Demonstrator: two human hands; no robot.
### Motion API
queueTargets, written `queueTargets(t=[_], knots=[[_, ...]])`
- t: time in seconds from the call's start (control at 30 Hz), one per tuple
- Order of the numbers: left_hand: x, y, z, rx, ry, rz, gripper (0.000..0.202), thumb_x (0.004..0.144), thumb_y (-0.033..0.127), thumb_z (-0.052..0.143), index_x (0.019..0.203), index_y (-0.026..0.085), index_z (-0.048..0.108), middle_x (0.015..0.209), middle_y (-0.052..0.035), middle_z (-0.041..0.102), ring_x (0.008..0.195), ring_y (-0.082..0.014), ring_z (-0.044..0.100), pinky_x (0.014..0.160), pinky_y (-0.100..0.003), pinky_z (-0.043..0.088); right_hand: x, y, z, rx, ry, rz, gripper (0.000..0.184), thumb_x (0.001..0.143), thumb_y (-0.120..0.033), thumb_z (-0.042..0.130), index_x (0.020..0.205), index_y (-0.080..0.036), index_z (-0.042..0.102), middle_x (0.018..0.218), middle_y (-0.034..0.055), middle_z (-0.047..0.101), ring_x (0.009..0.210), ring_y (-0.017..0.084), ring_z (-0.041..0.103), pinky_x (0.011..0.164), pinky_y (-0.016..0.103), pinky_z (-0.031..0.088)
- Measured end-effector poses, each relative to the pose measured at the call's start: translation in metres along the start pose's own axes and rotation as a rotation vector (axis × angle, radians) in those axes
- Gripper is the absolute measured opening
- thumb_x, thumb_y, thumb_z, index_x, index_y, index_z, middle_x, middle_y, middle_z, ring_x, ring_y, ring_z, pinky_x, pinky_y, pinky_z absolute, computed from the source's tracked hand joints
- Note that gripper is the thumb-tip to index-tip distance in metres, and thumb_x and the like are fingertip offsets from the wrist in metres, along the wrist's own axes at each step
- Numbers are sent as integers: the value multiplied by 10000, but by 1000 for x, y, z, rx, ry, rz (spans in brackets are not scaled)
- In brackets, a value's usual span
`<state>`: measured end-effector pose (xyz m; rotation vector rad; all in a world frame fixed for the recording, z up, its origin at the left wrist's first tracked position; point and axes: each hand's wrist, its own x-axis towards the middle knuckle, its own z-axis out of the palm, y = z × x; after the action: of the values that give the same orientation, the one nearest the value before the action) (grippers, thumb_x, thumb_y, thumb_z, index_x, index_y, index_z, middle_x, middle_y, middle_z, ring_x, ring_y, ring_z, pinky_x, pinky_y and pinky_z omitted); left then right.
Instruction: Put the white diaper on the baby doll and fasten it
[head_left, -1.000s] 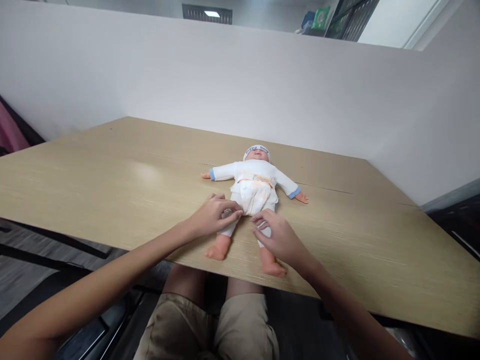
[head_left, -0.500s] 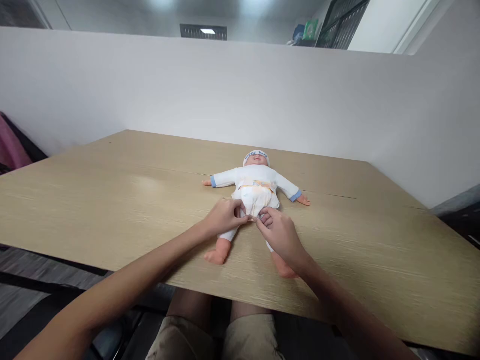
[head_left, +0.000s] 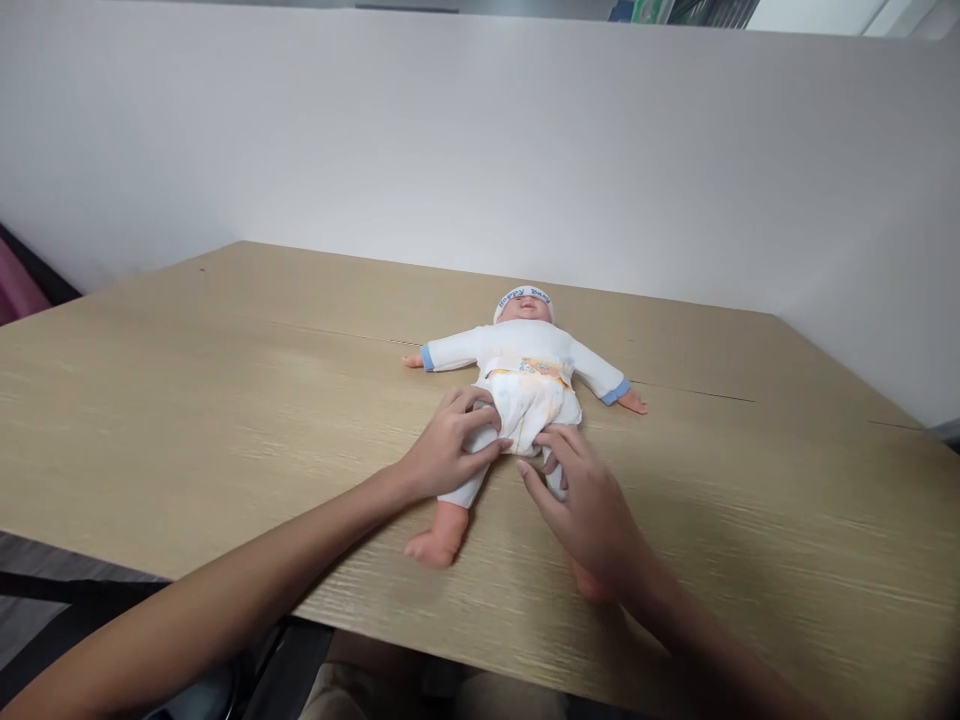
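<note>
A baby doll (head_left: 525,340) lies on its back, arms spread, in a white outfit with blue cuffs and a printed headband. Around its hips is a white diaper (head_left: 529,400) with an orange-patterned waistband. My left hand (head_left: 457,440) rests at the diaper's left leg edge, its thumb and fingers apart, fingertips touching it. On the other side, my right hand (head_left: 585,485) has its fingers against the right leg edge, with the thumb spread away. That hand covers much of the doll's right-side leg.
The doll lies on a wooden table (head_left: 262,420) with thin seams across its top. Behind it rises a white partition (head_left: 450,150). Pink cloth (head_left: 16,290) shows at the far left. The table's front edge runs above my legs.
The view has tipped down and closer. My hands, pinching near the diaper's crotch before, have moved apart, and the thumbs have parted from the fingers.
</note>
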<state>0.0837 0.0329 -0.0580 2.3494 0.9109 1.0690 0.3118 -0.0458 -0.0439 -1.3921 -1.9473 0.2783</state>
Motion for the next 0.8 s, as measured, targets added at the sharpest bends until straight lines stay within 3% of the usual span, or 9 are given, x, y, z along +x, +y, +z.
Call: queueTargets(t=[0.13,0.3,0.47,0.67,0.8], knots=[[0,3,-1,-2,-20,3,118,1050,320,729,1000,221,690,1284,-75,727,1118,-281,569,1032,-439,449,-1,-4,-2,-4,-19,18,191,1050,-343,642,1198,-227,676,1135,82,750,881,231,710,821,364,561],[4,10,-5,-50,-74,-15,163,1045,291,697,921,222,617,989,-21,725,924,-243,543,948,-420,409,0,0,-2,-3,-40,80,212,1040,-395,653,1163,-226,690,954,56,760,814,239,708,759,358,530],[3,11,-3,-77,-48,-56,152,1015,279,701,921,228,593,864,-9,644,915,-251,519,861,-383,400,3,1,-1,9,-25,166,248,1016,-444,676,1132,-226,699,888,36,756,735,223,688,698,346,492],[1,8,2,-112,19,-156,191,954,324,779,1006,227,623,943,-25,607,895,-241,550,803,-362,432,1,-4,1,6,18,189,281,997,-452,698,1160,-223,703,900,36,756,715,212,669,683,337,484],[-3,9,2,-109,40,-188,246,958,363,819,1083,242,644,1000,-37,644,964,-256,570,819,-372,457,-4,-7,1,-65,126,133,289,1018,-429,680,1207,-218,735,922,56,750,779,233,680,725,349,500]])
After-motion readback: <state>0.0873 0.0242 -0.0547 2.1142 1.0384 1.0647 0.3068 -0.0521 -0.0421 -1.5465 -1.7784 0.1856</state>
